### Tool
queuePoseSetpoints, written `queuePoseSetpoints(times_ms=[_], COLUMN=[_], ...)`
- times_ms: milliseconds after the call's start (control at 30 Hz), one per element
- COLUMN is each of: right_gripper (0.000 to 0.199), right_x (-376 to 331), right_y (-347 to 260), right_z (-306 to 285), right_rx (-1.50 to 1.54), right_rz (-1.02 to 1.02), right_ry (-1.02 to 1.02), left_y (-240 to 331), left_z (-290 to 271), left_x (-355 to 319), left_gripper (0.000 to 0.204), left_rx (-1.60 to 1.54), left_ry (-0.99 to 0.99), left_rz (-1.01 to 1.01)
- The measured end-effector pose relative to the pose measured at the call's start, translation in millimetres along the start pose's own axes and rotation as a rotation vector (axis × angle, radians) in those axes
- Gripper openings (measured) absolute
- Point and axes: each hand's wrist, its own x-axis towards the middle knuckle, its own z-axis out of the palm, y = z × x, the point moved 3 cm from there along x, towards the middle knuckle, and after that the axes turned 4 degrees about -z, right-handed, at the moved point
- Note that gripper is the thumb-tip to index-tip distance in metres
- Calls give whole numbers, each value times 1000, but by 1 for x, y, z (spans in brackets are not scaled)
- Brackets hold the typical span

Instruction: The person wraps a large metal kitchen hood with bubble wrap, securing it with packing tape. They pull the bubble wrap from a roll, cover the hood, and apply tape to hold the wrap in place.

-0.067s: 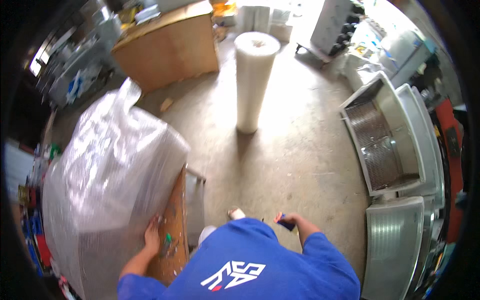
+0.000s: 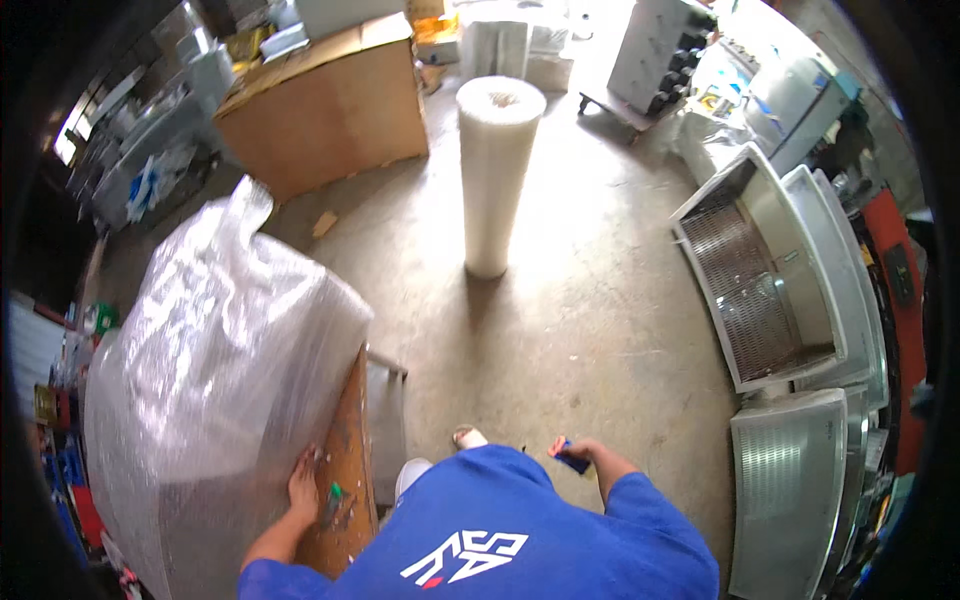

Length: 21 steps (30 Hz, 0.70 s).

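A large bulky item wrapped in clear plastic point(image 2: 225, 370) stands on a wooden tabletop point(image 2: 350, 425) at my left. My left hand point(image 2: 303, 490) lies against its lower right side, fingers stretched out, near the table's surface. A small green thing point(image 2: 336, 490) lies on the wood beside that hand. Low at my right side, my right hand point(image 2: 588, 452) is closed around a small dark blue object with an orange-red end point(image 2: 568, 455); its kind is too small to make out.
A tall white roll of wrapping film point(image 2: 490, 180) stands upright on the concrete floor ahead. Behind it to the left is a big brown cardboard box point(image 2: 330, 120). Metal hoods with mesh panels point(image 2: 760, 280) line the right side. A wheeled dolly point(image 2: 615, 110) carries a grey unit far right.
The whole view has shifted slightly, so the roll and box sit a little farther left and lower. Both hands keep nearly the same pose.
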Motion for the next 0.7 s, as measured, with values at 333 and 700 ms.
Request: queuePoseSetpoints(times_ms=[333,700], right_gripper=[66,61], right_x=[-48,-163], right_y=[-131,-701], right_z=[48,-82], right_rx=[217,-214], right_rz=[151,-1149], right_ry=[479,916], left_y=[17,-92], left_z=[21,-176], left_x=[10,141], left_gripper=[64,51], left_rx=[-280,-2095], left_ry=[78,-368], left_rz=[-94,-144])
